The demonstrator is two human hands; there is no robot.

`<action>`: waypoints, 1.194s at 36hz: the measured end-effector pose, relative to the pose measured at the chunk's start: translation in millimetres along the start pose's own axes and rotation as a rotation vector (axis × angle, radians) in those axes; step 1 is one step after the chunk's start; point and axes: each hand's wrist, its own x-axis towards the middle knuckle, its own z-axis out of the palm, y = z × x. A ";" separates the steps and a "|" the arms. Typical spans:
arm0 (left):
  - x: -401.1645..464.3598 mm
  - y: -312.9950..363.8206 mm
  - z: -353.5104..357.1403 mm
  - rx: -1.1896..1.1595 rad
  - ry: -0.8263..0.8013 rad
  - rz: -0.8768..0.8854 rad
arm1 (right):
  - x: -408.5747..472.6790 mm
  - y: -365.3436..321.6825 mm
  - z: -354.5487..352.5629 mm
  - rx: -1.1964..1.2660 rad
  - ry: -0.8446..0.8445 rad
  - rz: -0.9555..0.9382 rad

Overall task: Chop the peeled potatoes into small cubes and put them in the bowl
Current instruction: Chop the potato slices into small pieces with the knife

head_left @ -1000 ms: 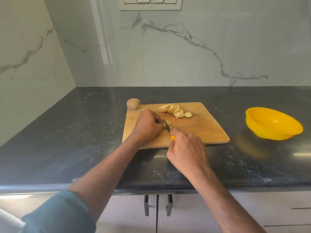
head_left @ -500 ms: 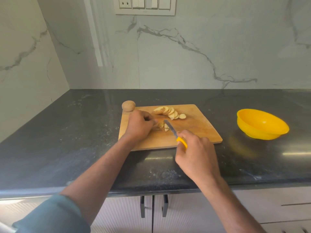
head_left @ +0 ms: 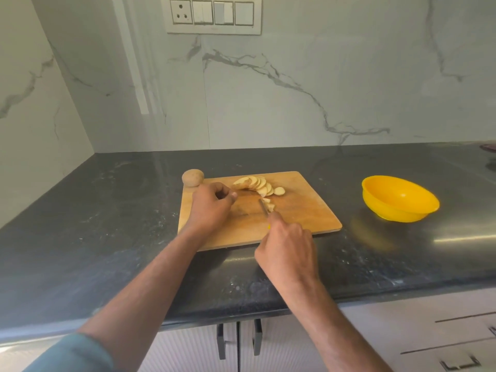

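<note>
Dark speckled countertop [head_left: 107, 210] ran beneath a white marble-patterned wall, with a switch plate [head_left: 214, 14] mounted high on it. You had a wooden cutting board [head_left: 303, 210] lying flat on the counter. Your right hand [head_left: 288, 248] gripped a yellow-handled knife [head_left: 264, 206], index finger stretched along its back, the blade angled down at a few small potato pieces [head_left: 269, 204] near the board's middle. Whether the edge touched the wood could not be told. Your left hand [head_left: 212, 206] rested on the board's left part, fingers curled loosely inward; nothing showed in them, and it sat apart from the blade. A fan of potato slices [head_left: 257, 185] lay at the board's far edge, just beyond the small pieces. One whole potato [head_left: 192, 178] sat on the counter touching the board's far left corner. The yellow bowl [head_left: 400, 200] stood on the counter well to the right of the board. White cabinet doors [head_left: 402, 339] with dark handles showed below the counter.
</note>
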 end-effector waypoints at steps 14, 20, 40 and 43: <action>-5.0 7.4 0.9 0.086 -0.081 0.024 | 9.0 57.2 -17.3 -0.039 0.084 0.021; -3.7 4.5 1.5 0.128 -0.112 0.043 | 11.9 68.3 -16.0 -0.055 0.079 0.015; -0.8 1.5 5.8 0.222 -0.151 0.084 | 11.9 65.6 -23.0 0.047 -0.151 -0.008; 0.0 0.7 6.4 0.241 -0.158 0.089 | 14.2 69.5 -24.9 0.102 -0.140 -0.004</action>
